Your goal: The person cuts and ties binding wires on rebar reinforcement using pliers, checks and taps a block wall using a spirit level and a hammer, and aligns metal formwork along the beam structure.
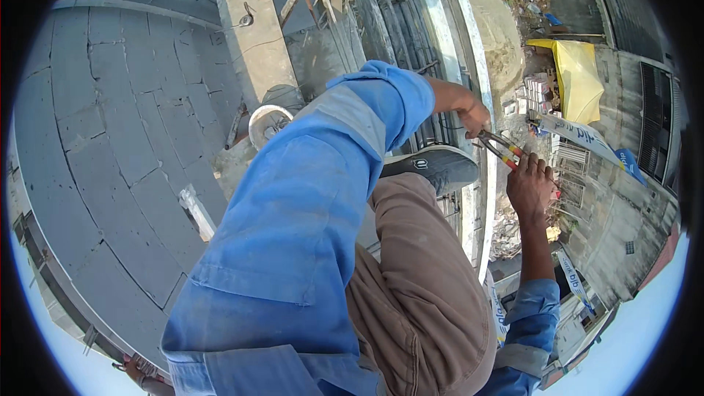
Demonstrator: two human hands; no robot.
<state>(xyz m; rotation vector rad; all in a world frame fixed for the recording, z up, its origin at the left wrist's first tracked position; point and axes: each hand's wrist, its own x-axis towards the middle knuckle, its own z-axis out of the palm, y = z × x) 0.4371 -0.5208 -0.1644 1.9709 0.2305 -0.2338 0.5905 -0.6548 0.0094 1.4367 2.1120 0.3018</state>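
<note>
And there were the pincers (506, 160), between my two hands at the outer edge of the pale ledge (483, 205)! I had the right hand (531, 188) wrapped around the red-and-yellow handles (517, 152); the left hand (475, 117) curled at the head, though what it pinched, I couldn't tell. They looked like stiff metal, probably nose-heavy, hardly fragile; the handles' far ends seemed the surest, least slippery hold.
</note>
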